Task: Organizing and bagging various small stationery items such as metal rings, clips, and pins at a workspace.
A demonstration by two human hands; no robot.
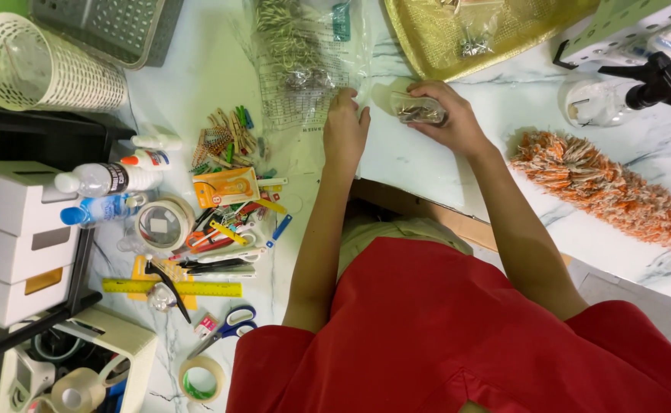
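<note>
My right hand (pixel 449 121) grips a small clear plastic bag (pixel 420 112) holding small dark metal pieces, just above the white marble table (pixel 420 164). My left hand (pixel 345 130) rests beside it, fingertips pinching the edge of a large clear plastic bag (pixel 305 65) filled with pale twine-like pieces. The two hands are close together, a few centimetres apart. Both forearms reach out from red sleeves.
A gold tray (pixel 442 42) lies beyond the hands. An orange and white duster (pixel 603 187) and a black-topped spray bottle (pixel 626 95) sit to the right. To the left are clothespins (pixel 224 138), a yellow ruler (pixel 171 288), scissors (pixel 228 325), tape rolls (pixel 163 223), bottles (pixel 102 180) and a white basket (pixel 41 69).
</note>
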